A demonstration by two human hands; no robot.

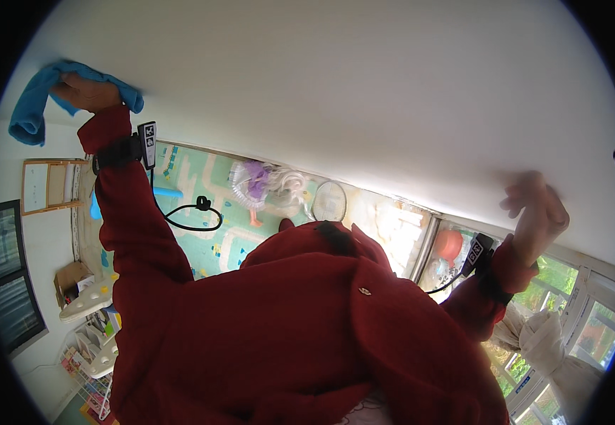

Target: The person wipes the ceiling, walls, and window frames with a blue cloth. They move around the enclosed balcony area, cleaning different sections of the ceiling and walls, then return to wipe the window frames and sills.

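My left hand (87, 93) presses a blue cloth (31, 106) against the white wall (328, 79) at the upper left; one end of the cloth hangs loose in a fold. At the right, my right hand (538, 212) is beside the same wall with its fingers partly curled and no object visible in it. Whether its fingertips touch the wall is hard to tell. Both forearms wear a black strap with a small device, over red sleeves.
On the patterned green mat (196, 175) by the wall's foot lie a doll (257, 183) with pale hair and a badminton racket (329, 202). A framed board (47, 186) and a cardboard box (73, 279) are at the left. Windows (557, 276) and a knotted curtain (543, 340) stand at the right.
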